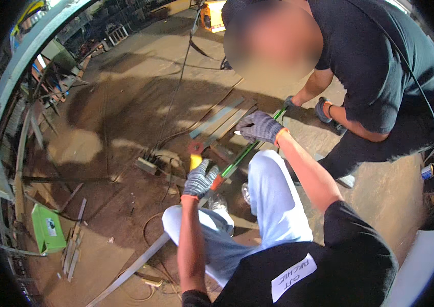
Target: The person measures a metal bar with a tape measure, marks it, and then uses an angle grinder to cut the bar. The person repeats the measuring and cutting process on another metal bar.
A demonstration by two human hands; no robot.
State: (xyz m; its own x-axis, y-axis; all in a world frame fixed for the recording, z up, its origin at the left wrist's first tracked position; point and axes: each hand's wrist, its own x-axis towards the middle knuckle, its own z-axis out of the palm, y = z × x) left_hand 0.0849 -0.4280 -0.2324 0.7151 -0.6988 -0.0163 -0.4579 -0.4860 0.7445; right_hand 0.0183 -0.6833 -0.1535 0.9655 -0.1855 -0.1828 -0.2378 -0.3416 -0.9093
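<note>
My left hand [200, 180], in a grey striped glove with an orange cuff, curls at the orange end [217, 182] of a long, narrow green strip [242, 157]. This strip slants away to the right along a metal bar. Farther up it, my right hand [261, 127], gloved alike, pinches a small white-tipped stick [238, 133], perhaps chalk or a marker; most of it is hidden by the fingers. A co-worker's gloved hand [289, 102] touches the strip's far end. Just beyond my left hand lies a yellow tool [195, 161] beside a reddish disc [195, 148].
A grey metal bar [135, 265] runs past my left knee. Flat metal strips [217, 118] lie ahead. Cables cross the floor. On the left are a green box [48, 228], metal offcuts [75, 248] and a rack. The co-worker [375, 66] crouches at right; a lit work lamp [213, 16] stands behind.
</note>
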